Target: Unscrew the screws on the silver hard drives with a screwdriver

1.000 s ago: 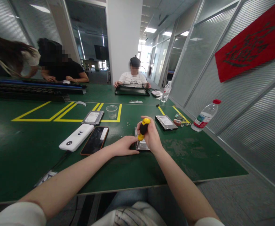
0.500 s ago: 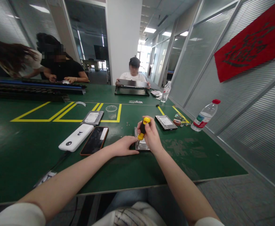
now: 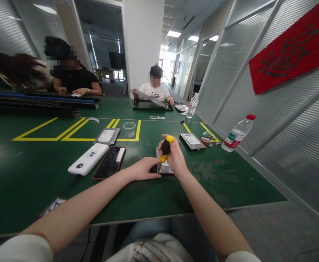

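A silver hard drive (image 3: 166,168) lies on the green table in front of me, partly covered by my hands. My right hand (image 3: 177,159) is wrapped round a yellow-and-black screwdriver (image 3: 166,148), held tilted with its shaft pointing down to the drive's left part. Whether the tip sits in a screw is too small to tell. At the drive's left edge, my left hand (image 3: 145,169) holds it against the table, thumb near the front corner and fingers further back. Several tiny bits, perhaps screws (image 3: 147,143), lie just behind the drive.
A phone (image 3: 109,163), a white power bank (image 3: 88,159), another hard drive (image 3: 106,136) and a clear cup (image 3: 129,128) are on the left. To the right are a third hard drive (image 3: 192,141), a tape roll (image 3: 205,141) and a water bottle (image 3: 238,134). Co-workers sit across the table.
The screwdriver handle has turned slightly in my right hand; my left hand stays put. Across the table, a person has tilted a flat panel, its left end now higher.
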Demonstrator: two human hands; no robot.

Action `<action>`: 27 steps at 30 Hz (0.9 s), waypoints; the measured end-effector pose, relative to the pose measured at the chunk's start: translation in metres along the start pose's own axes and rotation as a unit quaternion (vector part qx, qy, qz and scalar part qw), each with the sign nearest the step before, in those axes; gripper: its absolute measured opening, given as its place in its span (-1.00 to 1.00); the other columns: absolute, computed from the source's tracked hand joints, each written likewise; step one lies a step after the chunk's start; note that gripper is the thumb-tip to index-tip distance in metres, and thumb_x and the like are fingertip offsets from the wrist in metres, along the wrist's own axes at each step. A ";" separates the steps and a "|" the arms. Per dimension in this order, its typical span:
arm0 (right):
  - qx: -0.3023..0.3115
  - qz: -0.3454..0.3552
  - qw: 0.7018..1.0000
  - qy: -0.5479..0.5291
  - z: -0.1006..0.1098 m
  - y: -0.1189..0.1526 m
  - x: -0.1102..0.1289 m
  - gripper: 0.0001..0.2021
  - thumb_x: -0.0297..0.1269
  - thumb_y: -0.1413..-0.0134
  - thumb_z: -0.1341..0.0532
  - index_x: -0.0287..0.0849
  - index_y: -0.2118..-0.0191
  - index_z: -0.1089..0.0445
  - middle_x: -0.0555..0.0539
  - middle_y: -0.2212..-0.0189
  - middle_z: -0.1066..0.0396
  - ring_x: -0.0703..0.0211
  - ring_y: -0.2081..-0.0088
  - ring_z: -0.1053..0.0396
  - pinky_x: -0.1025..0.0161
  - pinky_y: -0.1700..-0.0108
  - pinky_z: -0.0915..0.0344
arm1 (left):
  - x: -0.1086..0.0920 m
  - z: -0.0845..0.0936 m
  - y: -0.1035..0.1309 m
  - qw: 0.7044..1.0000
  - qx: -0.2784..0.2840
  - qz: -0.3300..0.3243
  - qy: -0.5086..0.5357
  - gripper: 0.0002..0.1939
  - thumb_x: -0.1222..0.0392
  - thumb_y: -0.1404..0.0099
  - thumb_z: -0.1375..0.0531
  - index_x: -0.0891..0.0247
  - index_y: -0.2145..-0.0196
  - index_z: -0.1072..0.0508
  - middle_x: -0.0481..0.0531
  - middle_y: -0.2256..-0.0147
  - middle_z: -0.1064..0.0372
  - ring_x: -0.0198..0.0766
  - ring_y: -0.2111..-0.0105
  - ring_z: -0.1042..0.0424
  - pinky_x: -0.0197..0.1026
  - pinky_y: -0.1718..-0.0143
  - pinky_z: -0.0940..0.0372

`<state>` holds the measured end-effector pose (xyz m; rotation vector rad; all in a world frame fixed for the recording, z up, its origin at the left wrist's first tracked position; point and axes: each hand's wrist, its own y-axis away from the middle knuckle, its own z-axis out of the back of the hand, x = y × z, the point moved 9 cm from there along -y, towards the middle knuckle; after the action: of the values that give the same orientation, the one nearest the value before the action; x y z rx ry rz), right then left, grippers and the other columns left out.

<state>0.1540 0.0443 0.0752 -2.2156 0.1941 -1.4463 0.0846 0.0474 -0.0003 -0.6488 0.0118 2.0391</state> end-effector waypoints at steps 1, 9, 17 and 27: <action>0.000 -0.007 1.000 -0.002 0.000 0.000 -0.002 -0.64 0.12 -0.14 -0.11 -0.06 0.15 -0.27 0.03 0.41 -0.33 0.29 0.46 -0.28 0.27 0.39 -0.25 | 0.000 0.000 0.000 1.000 0.000 0.003 -0.001 -0.67 0.03 -0.25 -0.27 0.27 0.12 -0.39 0.12 0.19 -0.44 -0.04 0.22 -0.42 -0.15 0.20 -0.26; 0.020 0.008 0.999 0.025 -0.007 0.002 0.003 -0.63 -0.06 -0.02 -0.31 -0.01 0.20 -0.10 0.08 0.31 -0.38 0.32 0.41 -0.35 0.27 0.32 -0.31 | 0.000 0.001 0.000 1.000 0.001 0.005 0.007 -0.72 0.06 -0.24 -0.28 0.28 0.18 -0.41 0.07 0.26 -0.43 -0.08 0.28 -0.41 -0.18 0.25 -0.25; 0.015 -0.012 1.000 0.002 -0.006 0.005 -0.003 -0.61 0.14 -0.17 -0.06 -0.08 0.14 -0.25 0.02 0.40 -0.30 0.29 0.46 -0.26 0.27 0.40 -0.25 | -0.003 0.004 -0.001 1.000 -0.004 0.007 -0.001 -0.70 0.06 -0.22 -0.29 0.28 0.18 -0.40 0.10 0.23 -0.43 -0.06 0.26 -0.41 -0.17 0.25 -0.25; 0.009 0.019 0.999 0.027 -0.008 0.004 0.006 -0.65 -0.11 -0.05 -0.30 -0.03 0.22 -0.08 0.14 0.41 -0.34 0.38 0.50 -0.28 0.35 0.40 -0.25 | -0.002 0.001 -0.001 1.000 0.004 0.001 0.009 -0.68 0.08 -0.23 -0.28 0.29 0.12 -0.40 0.12 0.20 -0.44 -0.05 0.24 -0.43 -0.15 0.22 -0.26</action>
<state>0.1500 0.0365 0.0805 -2.1489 0.2378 -1.4828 0.0856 0.0464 0.0019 -0.6634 0.0303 2.0333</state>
